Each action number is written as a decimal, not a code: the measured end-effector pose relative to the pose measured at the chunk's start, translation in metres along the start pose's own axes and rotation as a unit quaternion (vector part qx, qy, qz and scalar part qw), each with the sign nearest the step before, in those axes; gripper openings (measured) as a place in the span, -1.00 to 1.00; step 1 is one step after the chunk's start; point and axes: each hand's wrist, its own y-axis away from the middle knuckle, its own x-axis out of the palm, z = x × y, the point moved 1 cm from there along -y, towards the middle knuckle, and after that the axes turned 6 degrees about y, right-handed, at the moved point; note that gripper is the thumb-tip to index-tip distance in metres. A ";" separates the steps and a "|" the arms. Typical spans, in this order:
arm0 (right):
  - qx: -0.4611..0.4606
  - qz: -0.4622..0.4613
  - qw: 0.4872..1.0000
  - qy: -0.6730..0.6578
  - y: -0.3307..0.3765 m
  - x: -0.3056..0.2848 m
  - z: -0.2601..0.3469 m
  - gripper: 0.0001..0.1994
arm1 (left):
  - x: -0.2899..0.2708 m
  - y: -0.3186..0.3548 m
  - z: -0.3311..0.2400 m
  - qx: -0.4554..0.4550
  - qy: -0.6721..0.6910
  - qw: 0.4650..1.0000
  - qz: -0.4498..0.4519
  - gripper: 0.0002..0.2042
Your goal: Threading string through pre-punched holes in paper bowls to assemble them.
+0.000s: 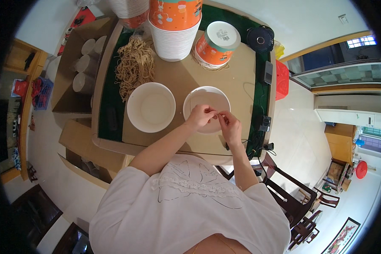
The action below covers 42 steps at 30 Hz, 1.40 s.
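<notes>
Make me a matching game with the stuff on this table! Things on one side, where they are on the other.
Things:
1. rubber bands
2. lid
3. white bowl
4. black round thing

Places:
A. under both hands
B. far right corner of the table
C. piled at the left, behind the white bowl
D. left of the lid, open side up

Pairs: 1-C, 2-A, 3-D, 4-B

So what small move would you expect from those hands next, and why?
Probably stretching the rubber band open over the clear lid. Both hands, left hand and right hand, pinch it together right above that lid, with a pile of bands nearby.
</notes>
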 end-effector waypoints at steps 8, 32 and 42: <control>0.015 0.004 1.000 -0.012 0.001 -0.002 0.001 -0.94 | 0.000 -0.009 0.014 0.017 -0.031 0.999 -0.023 -0.86; -0.042 -0.001 0.999 -0.013 0.003 -0.004 -0.001 -0.95 | -0.005 0.000 0.009 0.216 -0.276 0.936 -0.041 -0.88; -0.007 0.010 0.999 -0.034 0.004 -0.005 -0.001 -0.94 | -0.013 0.002 0.000 0.119 -0.111 0.987 -0.012 -0.80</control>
